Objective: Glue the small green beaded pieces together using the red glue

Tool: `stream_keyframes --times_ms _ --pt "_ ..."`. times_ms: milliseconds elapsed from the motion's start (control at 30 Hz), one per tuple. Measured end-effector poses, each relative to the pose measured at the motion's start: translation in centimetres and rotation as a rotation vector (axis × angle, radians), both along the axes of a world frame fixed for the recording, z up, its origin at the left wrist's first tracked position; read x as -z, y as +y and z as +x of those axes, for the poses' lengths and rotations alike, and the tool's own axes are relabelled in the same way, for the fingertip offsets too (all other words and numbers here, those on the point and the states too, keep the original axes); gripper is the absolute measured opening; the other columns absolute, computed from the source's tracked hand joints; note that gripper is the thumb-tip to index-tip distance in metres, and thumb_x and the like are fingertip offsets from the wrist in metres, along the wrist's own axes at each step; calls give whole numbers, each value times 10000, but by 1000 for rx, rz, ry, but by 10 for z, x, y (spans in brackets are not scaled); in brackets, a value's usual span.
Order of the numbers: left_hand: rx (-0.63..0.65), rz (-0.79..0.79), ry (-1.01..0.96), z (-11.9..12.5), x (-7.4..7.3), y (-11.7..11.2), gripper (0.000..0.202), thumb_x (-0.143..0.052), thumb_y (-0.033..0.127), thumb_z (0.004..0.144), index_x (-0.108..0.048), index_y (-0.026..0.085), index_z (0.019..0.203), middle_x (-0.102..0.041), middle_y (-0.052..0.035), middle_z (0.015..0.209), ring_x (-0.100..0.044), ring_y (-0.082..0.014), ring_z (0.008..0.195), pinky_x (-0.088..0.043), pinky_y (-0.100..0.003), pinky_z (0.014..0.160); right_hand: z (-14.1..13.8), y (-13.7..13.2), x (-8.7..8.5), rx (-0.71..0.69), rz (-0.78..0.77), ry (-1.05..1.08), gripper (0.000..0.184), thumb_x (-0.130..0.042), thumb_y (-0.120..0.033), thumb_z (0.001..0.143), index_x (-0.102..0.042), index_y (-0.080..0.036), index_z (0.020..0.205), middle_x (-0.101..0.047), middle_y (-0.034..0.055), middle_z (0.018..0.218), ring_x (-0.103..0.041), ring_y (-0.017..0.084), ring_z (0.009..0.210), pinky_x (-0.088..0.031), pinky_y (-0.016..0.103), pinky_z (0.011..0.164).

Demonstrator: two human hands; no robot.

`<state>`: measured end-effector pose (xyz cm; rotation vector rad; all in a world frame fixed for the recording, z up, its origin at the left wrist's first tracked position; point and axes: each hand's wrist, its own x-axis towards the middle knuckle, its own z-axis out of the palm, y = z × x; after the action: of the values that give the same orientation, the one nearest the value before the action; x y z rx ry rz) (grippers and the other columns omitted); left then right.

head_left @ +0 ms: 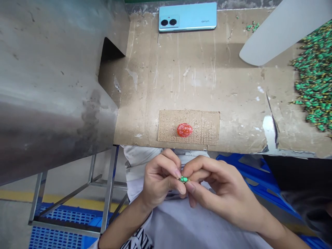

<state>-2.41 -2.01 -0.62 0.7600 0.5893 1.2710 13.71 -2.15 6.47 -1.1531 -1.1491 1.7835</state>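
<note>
My left hand (159, 181) and my right hand (220, 193) meet over my lap, just below the table's near edge. Both pinch one small green part (184, 179) between thumb and fingertips. The fingers of both hands are curled closed around it. On the cardboard-covered table (197, 86), straight ahead of my hands, a small cardboard patch (204, 128) carries a red blob (184, 130). A large heap of the same green parts (315, 76) lies at the table's right edge.
A light blue phone (187, 16) lies face down at the table's far edge. A big grey metal chute (52, 79) fills the left side. A white blade-shaped object (280, 31) hangs over the upper right. Blue plastic crates (246, 169) and a metal frame (103, 186) sit below.
</note>
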Motion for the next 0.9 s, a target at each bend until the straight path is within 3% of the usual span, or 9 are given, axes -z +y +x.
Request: stream_keyframes --times_ms 367,900 --pt "13 124 76 -5 -3 6 329 -988 310 742 -699 213 863 -629 52 773 -538 -73 628 -462 -167 584 3 0 -4 -33 90 -91 135 -639 -94 925 -655 -217 979 -743 -52 698 -718 101 624 -573 189 624" --pt "-10 252 192 -10 -8 16 319 -989 316 727 -704 197 806 -659 52 735 -585 -75 595 -485 -187 556 6 -2 -4 -58 130 -154 132 -644 -106 936 -661 -227 985 -766 -42 742 -709 109 631 -561 204 612"
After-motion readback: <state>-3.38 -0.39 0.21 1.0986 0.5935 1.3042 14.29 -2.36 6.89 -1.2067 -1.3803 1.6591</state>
